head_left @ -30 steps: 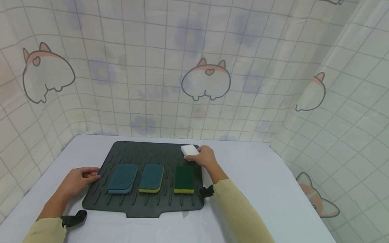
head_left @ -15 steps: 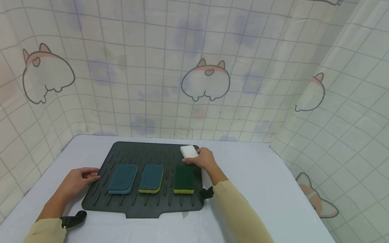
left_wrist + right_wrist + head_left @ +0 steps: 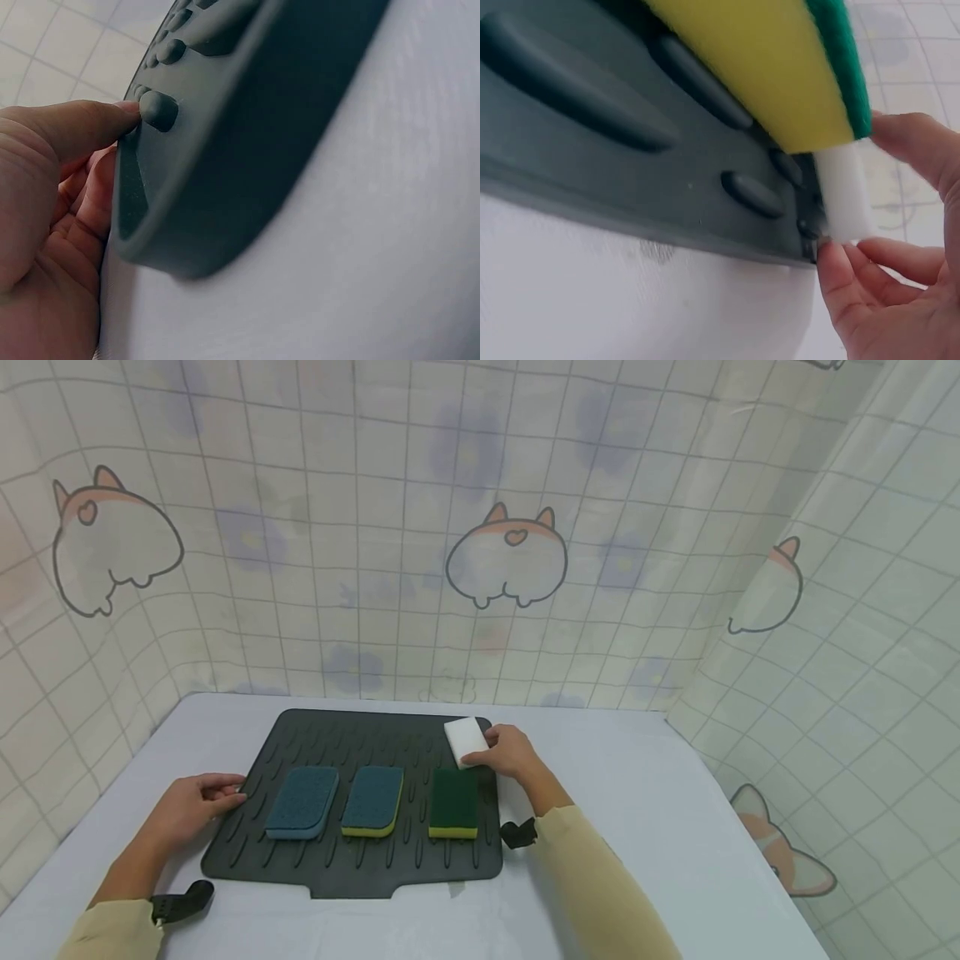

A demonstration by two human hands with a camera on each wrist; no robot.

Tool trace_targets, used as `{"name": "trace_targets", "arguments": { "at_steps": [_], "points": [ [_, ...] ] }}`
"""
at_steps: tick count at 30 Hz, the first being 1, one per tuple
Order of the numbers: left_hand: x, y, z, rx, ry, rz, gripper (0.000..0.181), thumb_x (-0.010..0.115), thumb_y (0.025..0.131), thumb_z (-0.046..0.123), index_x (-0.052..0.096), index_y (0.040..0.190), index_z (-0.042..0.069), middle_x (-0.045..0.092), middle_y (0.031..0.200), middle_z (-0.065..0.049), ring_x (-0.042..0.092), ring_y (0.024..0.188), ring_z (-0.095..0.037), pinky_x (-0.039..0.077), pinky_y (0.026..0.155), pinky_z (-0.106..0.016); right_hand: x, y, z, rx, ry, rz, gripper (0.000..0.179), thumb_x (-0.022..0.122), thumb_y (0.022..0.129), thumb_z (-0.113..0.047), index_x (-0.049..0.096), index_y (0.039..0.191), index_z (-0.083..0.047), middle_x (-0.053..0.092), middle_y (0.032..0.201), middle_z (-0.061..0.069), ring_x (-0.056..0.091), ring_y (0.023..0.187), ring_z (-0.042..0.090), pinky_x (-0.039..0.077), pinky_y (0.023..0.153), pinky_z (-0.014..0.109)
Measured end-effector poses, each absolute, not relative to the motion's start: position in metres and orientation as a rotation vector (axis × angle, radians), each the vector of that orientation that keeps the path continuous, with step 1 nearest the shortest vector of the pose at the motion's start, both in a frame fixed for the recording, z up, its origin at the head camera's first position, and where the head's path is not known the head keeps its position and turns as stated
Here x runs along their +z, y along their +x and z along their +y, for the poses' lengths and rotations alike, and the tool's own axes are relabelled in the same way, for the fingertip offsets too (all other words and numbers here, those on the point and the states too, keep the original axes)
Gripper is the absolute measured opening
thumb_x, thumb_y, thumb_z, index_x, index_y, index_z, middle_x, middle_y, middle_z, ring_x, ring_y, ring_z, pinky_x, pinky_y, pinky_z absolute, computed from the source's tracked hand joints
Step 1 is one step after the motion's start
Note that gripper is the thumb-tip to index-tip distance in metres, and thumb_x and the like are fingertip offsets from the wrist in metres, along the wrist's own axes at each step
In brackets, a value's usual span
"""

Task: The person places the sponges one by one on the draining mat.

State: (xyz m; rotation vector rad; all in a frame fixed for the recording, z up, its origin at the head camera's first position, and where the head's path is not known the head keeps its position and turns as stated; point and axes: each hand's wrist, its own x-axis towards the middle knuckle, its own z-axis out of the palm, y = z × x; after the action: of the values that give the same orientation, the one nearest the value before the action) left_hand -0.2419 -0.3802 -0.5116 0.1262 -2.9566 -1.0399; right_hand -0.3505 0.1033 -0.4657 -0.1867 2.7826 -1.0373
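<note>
A dark grey ridged drying mat (image 3: 352, 881) lies on the table. My left hand (image 3: 198, 806) holds its left edge; in the left wrist view the thumb (image 3: 97, 120) lies against a raised ridge and the other fingers are curled at the rim. At the mat's back right corner, my right hand (image 3: 513, 750) holds a white sponge (image 3: 465, 742) between thumb and fingers. Just in front of it lies a green-topped yellow sponge (image 3: 453, 802), partly covering the white one in the right wrist view. A blue-topped yellow sponge (image 3: 373, 800) and a blue sponge (image 3: 302, 802) lie further left.
The white-covered table (image 3: 637, 827) extends to both sides of the mat. A curtain (image 3: 337, 527) with grid lines and animal drawings hangs behind and at the sides. Each wrist wears a black strap mount.
The white sponge has turned on the mat and its near end has come closer to the green-topped sponge. My right hand has shifted slightly with it. My left hand stays in place.
</note>
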Motion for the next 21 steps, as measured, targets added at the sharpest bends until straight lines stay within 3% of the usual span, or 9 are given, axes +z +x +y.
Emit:
{"name": "trace_targets", "arguments": {
  "at_steps": [6, 12, 21],
  "points": [
    [-0.508, -0.240, -0.378, -1.037, 0.129, -2.961, 0.049, 0.071, 0.097, 0.026, 0.063, 0.129, -0.009, 0.068, 0.097, -0.008, 0.055, 0.086, -0.018, 0.044, 0.069, -0.028, -0.466, -0.353, 0.108, -1.088, -0.223, 2.725, 0.071, 0.086, 0.082, -0.029, 0.057, 0.139, 0.002, 0.064, 0.137, 0.017, 0.061, 0.123, 0.032, 0.052, 0.101, 0.047],
    [-0.509, -0.241, -0.378, -1.038, 0.141, -2.961, 0.048, 0.071, 0.097, 0.026, 0.063, 0.129, -0.010, 0.068, 0.097, -0.009, 0.055, 0.086, -0.018, 0.044, 0.068, -0.027, -0.472, -0.357, 0.109, -1.108, -0.248, 2.719, 0.058, 0.086, 0.082, -0.017, 0.063, 0.132, 0.001, 0.070, 0.125, 0.013, 0.064, 0.117, 0.028, 0.054, 0.098, 0.045],
    [-0.509, -0.241, -0.378, -1.017, 0.124, -2.965, 0.049, 0.072, 0.096, 0.027, 0.064, 0.128, -0.009, 0.069, 0.096, -0.008, 0.056, 0.085, -0.017, 0.045, 0.072, -0.030, -0.478, -0.359, 0.108, -1.158, -0.259, 2.753, 0.045, 0.088, 0.080, -0.022, 0.072, 0.118, -0.004, 0.073, 0.109, 0.009, 0.066, 0.099, 0.023, 0.056, 0.083, 0.038]
  ]
}}
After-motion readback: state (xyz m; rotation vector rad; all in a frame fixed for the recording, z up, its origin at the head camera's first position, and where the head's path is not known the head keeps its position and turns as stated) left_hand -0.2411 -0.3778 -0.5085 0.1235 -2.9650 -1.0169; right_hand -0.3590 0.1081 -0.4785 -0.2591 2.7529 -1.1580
